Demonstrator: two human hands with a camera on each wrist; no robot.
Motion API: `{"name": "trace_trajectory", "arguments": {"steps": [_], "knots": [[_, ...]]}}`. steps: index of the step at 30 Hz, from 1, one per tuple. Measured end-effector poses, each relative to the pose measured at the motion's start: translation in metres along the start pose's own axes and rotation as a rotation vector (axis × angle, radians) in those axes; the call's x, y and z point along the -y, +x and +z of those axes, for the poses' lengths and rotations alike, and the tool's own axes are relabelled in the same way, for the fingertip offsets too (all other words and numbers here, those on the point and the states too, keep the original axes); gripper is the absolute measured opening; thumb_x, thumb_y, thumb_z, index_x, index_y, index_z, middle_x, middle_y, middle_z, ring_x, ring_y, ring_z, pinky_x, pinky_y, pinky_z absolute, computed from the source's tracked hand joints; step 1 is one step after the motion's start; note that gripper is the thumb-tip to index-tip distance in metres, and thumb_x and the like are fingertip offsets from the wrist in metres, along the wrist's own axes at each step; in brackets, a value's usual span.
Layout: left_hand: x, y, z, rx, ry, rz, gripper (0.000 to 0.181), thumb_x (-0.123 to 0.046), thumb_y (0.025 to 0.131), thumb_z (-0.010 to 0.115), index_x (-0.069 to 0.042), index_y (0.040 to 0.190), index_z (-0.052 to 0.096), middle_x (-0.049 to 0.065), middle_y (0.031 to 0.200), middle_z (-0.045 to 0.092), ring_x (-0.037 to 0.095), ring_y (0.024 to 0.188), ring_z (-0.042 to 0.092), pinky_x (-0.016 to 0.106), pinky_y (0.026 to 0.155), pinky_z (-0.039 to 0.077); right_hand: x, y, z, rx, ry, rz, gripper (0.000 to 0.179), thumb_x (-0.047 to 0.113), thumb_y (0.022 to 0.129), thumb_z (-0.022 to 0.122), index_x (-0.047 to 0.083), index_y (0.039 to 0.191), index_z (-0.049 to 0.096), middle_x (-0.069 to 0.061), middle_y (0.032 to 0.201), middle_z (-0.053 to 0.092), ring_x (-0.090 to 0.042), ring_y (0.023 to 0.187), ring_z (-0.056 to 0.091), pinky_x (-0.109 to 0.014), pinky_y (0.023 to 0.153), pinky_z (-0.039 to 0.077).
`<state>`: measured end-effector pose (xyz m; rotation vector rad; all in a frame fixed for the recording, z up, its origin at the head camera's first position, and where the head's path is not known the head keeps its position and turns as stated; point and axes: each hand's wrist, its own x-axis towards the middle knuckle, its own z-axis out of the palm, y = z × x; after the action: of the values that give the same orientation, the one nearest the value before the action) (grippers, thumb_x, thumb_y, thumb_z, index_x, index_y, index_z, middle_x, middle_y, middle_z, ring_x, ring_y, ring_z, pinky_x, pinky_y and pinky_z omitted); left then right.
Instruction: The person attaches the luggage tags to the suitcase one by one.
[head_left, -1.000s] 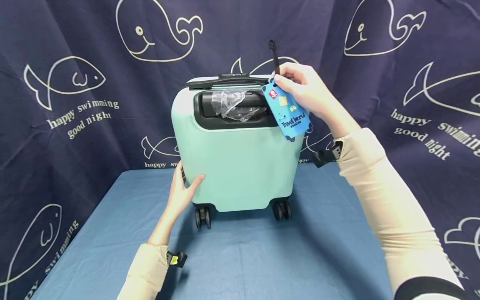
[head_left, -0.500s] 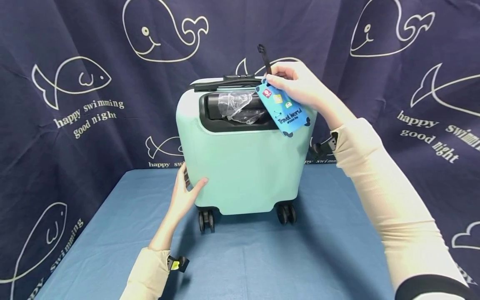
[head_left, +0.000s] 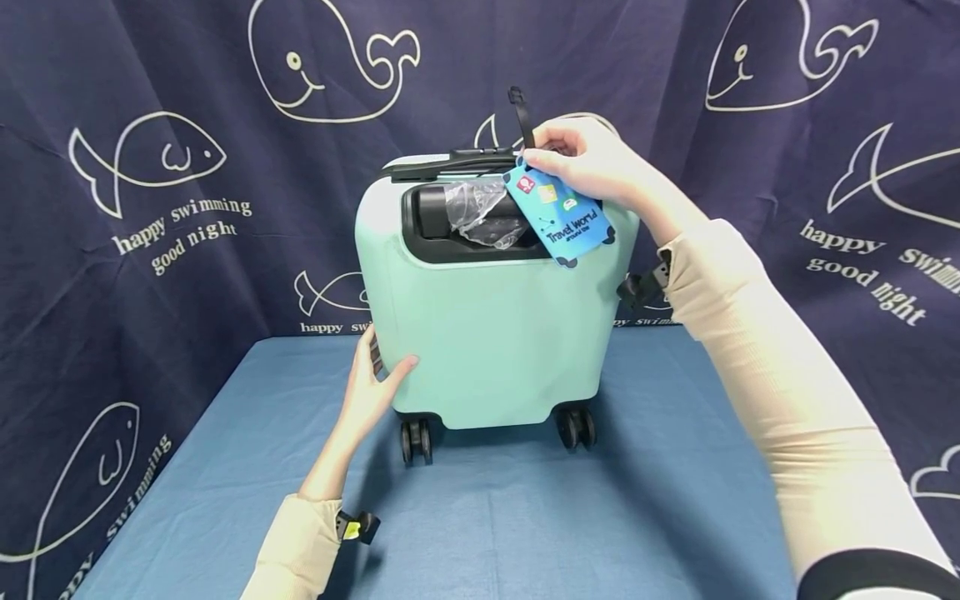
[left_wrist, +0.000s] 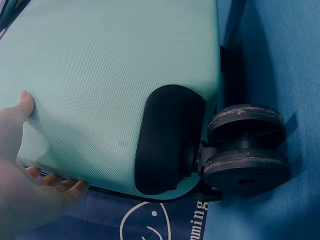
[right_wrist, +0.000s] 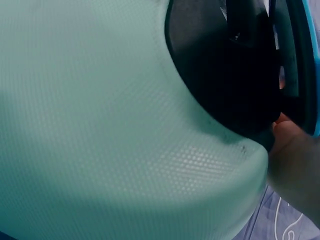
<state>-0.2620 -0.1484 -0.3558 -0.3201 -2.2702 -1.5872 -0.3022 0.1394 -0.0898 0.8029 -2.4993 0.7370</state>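
Observation:
A mint-green suitcase (head_left: 480, 333) stands upright on its black wheels (head_left: 575, 427). My left hand (head_left: 363, 396) grips its lower left edge, thumb on the front face and fingers round the side; the left wrist view shows these fingers (left_wrist: 62, 184) beneath the edge. At the top right, my right hand (head_left: 592, 167) pinches a blue luggage tag (head_left: 558, 225) by its upper end, beside the black carry handle (head_left: 427, 171). The tag's black strap (head_left: 522, 117) sticks up above the fingers. In the right wrist view the suitcase hides most of that hand (right_wrist: 295, 165).
The suitcase rests on a blue cloth-covered table (head_left: 480, 517). Clear plastic wrap (head_left: 483, 212) covers part of the pull-handle grip (head_left: 433, 212) in the black recess. A navy curtain (head_left: 187, 275) with white whales and fish hangs close behind.
My right hand has moved left along the suitcase top with the tag and strap. The whole view has shifted slightly. My left hand keeps its grip on the lower edge.

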Motion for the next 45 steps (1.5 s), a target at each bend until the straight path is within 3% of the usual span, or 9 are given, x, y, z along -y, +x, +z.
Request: {"name": "trace_trajectory", "arguments": {"steps": [10, 20, 28, 36, 41, 45], "knots": [[-0.003, -0.002, -0.001, -0.004, 0.006, -0.030, 0.077, -0.041, 0.078, 0.062, -0.030, 0.138, 0.014, 0.003, 0.137, 0.027, 0.023, 0.124, 0.033, 0.039, 0.102, 0.029, 0.007, 0.007, 0.001, 0.016, -0.118, 0.040, 0.027, 0.037, 0.084, 0.052, 0.011, 0.089, 0.062, 0.003, 0.076, 0.058, -0.006, 0.067, 0.046, -0.017, 0.065, 0.032], [-0.031, -0.011, -0.001, -0.002, -0.018, -0.009, 0.075, -0.027, 0.082, 0.061, -0.017, 0.139, 0.014, 0.010, 0.137, 0.027, 0.028, 0.124, 0.032, 0.041, 0.102, 0.028, 0.008, 0.008, 0.003, -0.033, -0.180, 0.034, 0.029, 0.039, 0.083, 0.052, 0.013, 0.092, 0.063, 0.000, 0.081, 0.057, -0.008, 0.070, 0.045, -0.017, 0.065, 0.032], [-0.025, -0.009, 0.000, -0.005, -0.029, -0.024, 0.076, -0.027, 0.081, 0.062, -0.017, 0.139, 0.014, 0.010, 0.137, 0.026, 0.027, 0.124, 0.033, 0.041, 0.102, 0.028, -0.003, 0.011, 0.004, -0.043, -0.046, -0.033, 0.023, 0.032, 0.083, 0.056, 0.010, 0.090, 0.061, 0.004, 0.083, 0.053, -0.007, 0.076, 0.043, -0.016, 0.069, 0.031], [-0.001, -0.001, 0.002, -0.005, -0.031, -0.008, 0.077, -0.037, 0.078, 0.062, -0.027, 0.138, 0.014, 0.002, 0.137, 0.027, 0.020, 0.124, 0.033, 0.038, 0.102, 0.029, -0.013, 0.018, 0.001, 0.002, 0.068, 0.079, 0.024, 0.042, 0.080, 0.058, 0.020, 0.091, 0.059, 0.008, 0.084, 0.057, -0.005, 0.077, 0.050, -0.019, 0.073, 0.030], [-0.001, -0.001, 0.002, -0.006, -0.027, -0.004, 0.077, -0.037, 0.078, 0.062, -0.027, 0.138, 0.015, 0.002, 0.137, 0.028, 0.020, 0.124, 0.034, 0.037, 0.102, 0.029, -0.016, 0.024, 0.004, 0.010, 0.108, 0.039, 0.023, 0.039, 0.080, 0.059, 0.018, 0.089, 0.059, 0.005, 0.078, 0.053, -0.010, 0.071, 0.044, -0.021, 0.065, 0.029], [-0.012, -0.005, -0.001, -0.007, -0.021, -0.012, 0.076, -0.030, 0.080, 0.062, -0.022, 0.139, 0.015, 0.006, 0.137, 0.028, 0.023, 0.124, 0.034, 0.039, 0.102, 0.029, -0.017, 0.026, 0.008, -0.008, 0.154, 0.000, 0.020, 0.033, 0.081, 0.060, 0.014, 0.087, 0.060, 0.005, 0.076, 0.052, -0.010, 0.068, 0.044, -0.020, 0.062, 0.031]]}}
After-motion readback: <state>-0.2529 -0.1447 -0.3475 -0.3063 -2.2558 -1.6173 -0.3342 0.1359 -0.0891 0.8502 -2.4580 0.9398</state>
